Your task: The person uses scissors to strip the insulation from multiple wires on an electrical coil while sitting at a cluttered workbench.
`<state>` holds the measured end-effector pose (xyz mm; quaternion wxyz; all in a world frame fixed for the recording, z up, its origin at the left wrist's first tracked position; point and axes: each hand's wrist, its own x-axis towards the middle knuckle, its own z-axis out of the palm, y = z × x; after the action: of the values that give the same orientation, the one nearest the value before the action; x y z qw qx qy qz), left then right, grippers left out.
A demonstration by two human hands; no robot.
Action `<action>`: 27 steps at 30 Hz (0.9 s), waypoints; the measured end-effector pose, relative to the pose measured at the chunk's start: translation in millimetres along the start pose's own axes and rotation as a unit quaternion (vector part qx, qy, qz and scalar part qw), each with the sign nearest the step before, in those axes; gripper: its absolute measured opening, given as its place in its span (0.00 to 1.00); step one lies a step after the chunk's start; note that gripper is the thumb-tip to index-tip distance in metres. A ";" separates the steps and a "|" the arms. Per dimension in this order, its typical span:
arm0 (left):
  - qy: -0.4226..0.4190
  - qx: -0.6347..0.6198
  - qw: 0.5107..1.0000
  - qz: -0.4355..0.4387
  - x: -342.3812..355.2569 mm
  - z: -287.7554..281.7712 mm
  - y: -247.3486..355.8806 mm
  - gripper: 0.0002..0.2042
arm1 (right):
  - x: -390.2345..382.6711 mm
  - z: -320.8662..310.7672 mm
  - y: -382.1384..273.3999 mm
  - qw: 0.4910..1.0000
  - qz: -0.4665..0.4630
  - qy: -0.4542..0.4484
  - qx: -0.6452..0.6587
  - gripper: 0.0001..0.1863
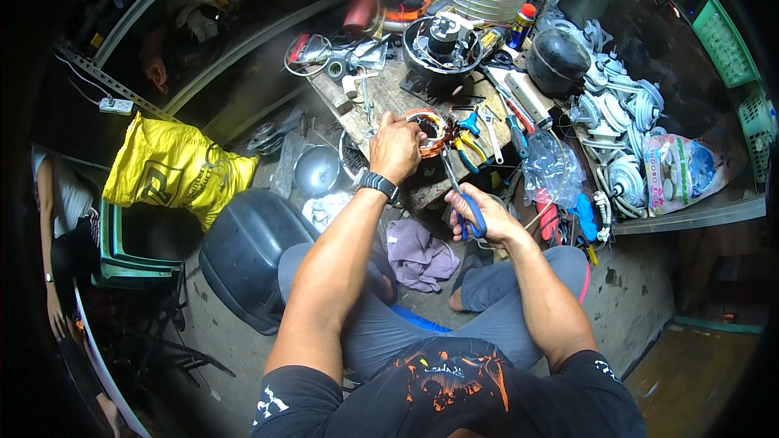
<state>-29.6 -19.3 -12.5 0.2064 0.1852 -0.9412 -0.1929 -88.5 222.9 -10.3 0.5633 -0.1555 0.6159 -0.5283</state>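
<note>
My left hand (395, 148), with a dark watch on its wrist, is closed on the near left rim of a motor stator (438, 144) wound with copper wire. The ring sits at the front edge of a worn wooden bench (375, 118). In my right hand (497, 221) is a pair of scissors (473, 217) with blue handles, fingers wrapped through the loops. The blades point up toward the stator's near right side; whether they touch it I cannot tell. Just right of the stator lie yellow-and-blue pliers (469, 150) and a wrench (492, 136).
A round motor housing (442, 49) stands at the back of the bench, near a spray can (522, 26). White plastic fan parts (621, 109) pile up on the right. At left are a yellow sack (174, 166) and a black casing (251, 255); a purple cloth (422, 255) lies below the bench.
</note>
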 end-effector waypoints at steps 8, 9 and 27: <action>-0.012 0.026 0.999 -0.015 4.3 2.2 4.4 0.10 | -3.0 1.0 -2.9 1.000 -0.007 -0.022 -0.012 0.25; -0.028 0.018 0.999 -0.015 5.0 0.8 4.1 0.09 | -2.8 0.4 -5.8 1.000 -0.003 -0.016 -0.016 0.25; -0.042 -0.044 0.998 0.035 -3.3 -5.1 -6.8 0.06 | -4.4 -13.2 -86.9 0.991 0.125 -0.048 -0.017 0.41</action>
<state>-22.6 -25.2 -12.2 0.1814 0.1344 -0.9455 -0.2345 -133.5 198.4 61.3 0.6513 -0.1118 0.6115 -0.4352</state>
